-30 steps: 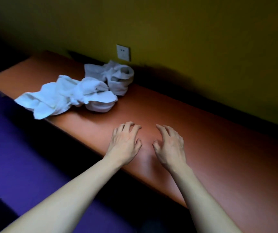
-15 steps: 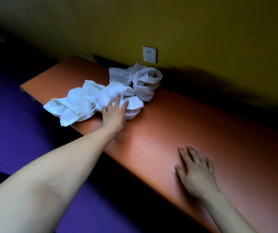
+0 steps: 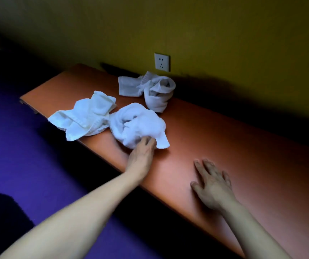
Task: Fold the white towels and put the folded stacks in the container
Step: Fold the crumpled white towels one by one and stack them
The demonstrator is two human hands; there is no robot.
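**Left hand on a crumpled towel at the shelf's front edge**

Orange-brown and long, the shelf (image 3: 215, 131) runs along a yellow wall (image 3: 224, 25), with purple floor (image 3: 19, 156) below its front edge. A white wall socket (image 3: 162, 62) sits just above the back edge.

Head view: three white towels lie crumpled toward the shelf's left end. The far towel (image 3: 150, 88) rests by the back edge under the socket. The left towel (image 3: 84, 116) hangs slightly over the front edge. The near towel (image 3: 137, 124) is bunched just beside it, touching it. The left hand (image 3: 142, 156) grips the near towel's front fold, fingers curled into the cloth. The right hand (image 3: 212, 184) lies flat on the bare shelf near the front edge, fingers spread, holding nothing, well apart from the towels.
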